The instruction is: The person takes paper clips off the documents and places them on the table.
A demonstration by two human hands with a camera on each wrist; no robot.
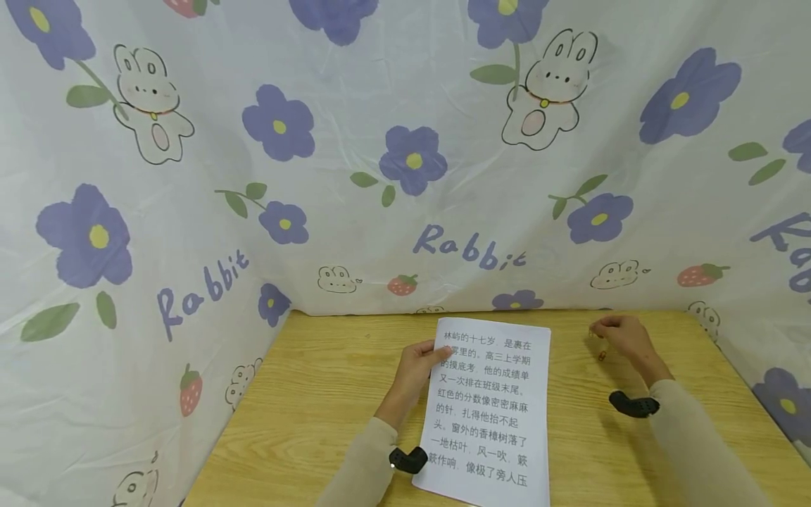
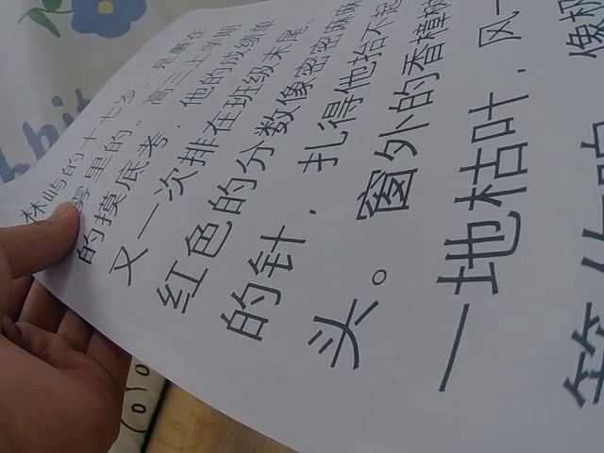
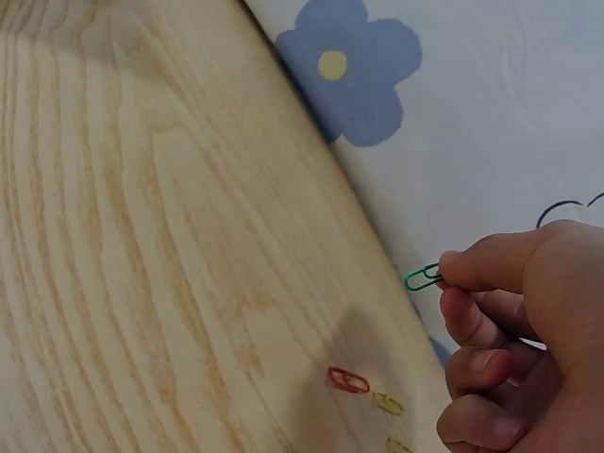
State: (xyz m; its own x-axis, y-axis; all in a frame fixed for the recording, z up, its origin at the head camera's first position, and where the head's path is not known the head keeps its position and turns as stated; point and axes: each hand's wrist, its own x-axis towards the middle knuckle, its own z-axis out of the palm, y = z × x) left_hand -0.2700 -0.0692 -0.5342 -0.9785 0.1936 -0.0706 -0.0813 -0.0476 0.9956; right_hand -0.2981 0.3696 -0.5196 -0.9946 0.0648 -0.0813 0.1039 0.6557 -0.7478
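My left hand point(image 1: 412, 373) grips printed paper point(image 1: 484, 415) by its upper left edge, the thumb point(image 2: 42, 241) on top and the other fingers underneath. Large dark Chinese characters cover the page, and in the left wrist view its near edge stands off the table. Over to the right, my right hand point(image 1: 627, 341) pinches a small green paper clip point(image 3: 422, 277) between thumb and forefinger, above the table. Below that hand lie a red paper clip point(image 3: 348, 380) and two yellow ones, a nearer-to-red yellow paper clip point(image 3: 388, 404) and another yellow paper clip point(image 3: 400, 445) partly cut off.
The light wooden table point(image 1: 304, 401) runs back to a white cloth point(image 1: 355, 232) printed with rabbits, purple flowers and strawberries, which also stands along the left and right sides. Each wrist carries a black band, the left band point(image 1: 408, 460) lying over the paper's lower left edge.
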